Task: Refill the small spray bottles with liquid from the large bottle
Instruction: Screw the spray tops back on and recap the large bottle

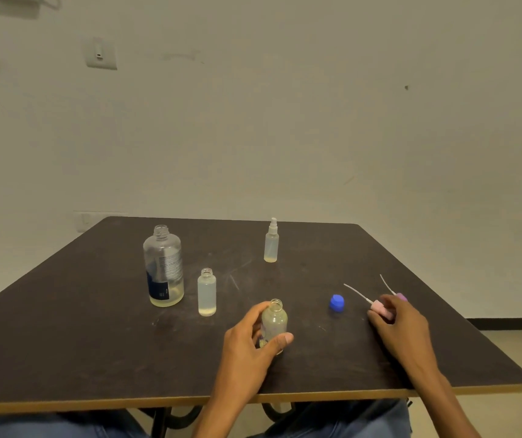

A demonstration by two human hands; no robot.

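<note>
Behind everything is a plain pale wall, and in front of it sits a dark brown table point(95, 343). The left hand point(247, 346) holds a small round bottle point(274, 322) with no top on it. Its fingers point(253, 314) curl round the far side and the thumb point(281, 339) presses the near side. The bottle stands straight up on the table.

The right hand point(398, 324) rests on the table. Its fingertips pinch a pink spray top point(379, 308), and a thin white tube pokes out past them. A purple spray top point(401, 296) with its own tube lies just behind those fingers.

A blue cap point(337, 302) lies between the two hands. Past the left fingers, a small open bottle point(206, 292) stands near the large bottle point(164, 267), which is open too and has only a little yellowish liquid at the bottom. Far beyond both hands stands a small spray bottle point(271, 241) with its top on.
</note>
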